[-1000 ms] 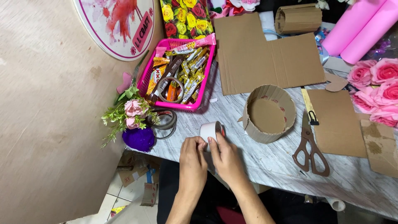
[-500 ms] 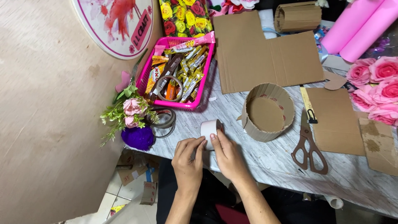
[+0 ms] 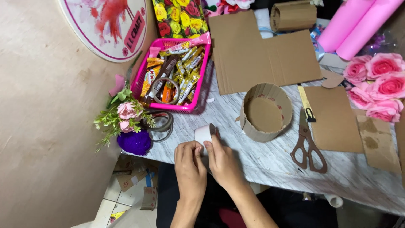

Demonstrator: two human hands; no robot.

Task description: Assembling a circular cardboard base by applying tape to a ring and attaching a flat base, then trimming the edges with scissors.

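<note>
Marbled grey counter (image 3: 261, 156), cut off at right and bottom edges. Large flat cardboard (image 3: 253, 55) at the back, top edge partly out of frame. Pink paper rolls (image 3: 354, 25) at upper right, ends cut off. Pink basket (image 3: 198, 90) of wrapped sweets, tape ring among them, wrappers too small to make out. Round cardboard ring (image 3: 265, 112) upright at the middle, open top, base inside. Pink roses (image 3: 375, 80) at the right edge, partly cropped. Small posy (image 3: 124, 118) in a purple pot at the counter's left edge. Scissors (image 3: 308, 143) flat, closed, right of the ring. Left hand (image 3: 190, 166) and right hand (image 3: 223, 162) close together at the near edge, both pinching a white tape roll (image 3: 203, 133); fingertips cover its lower part, so the loose end cannot be made out. Roll small, white outside, dark core showing, standing on edge just off the counter's near side, left of the ring.
</note>
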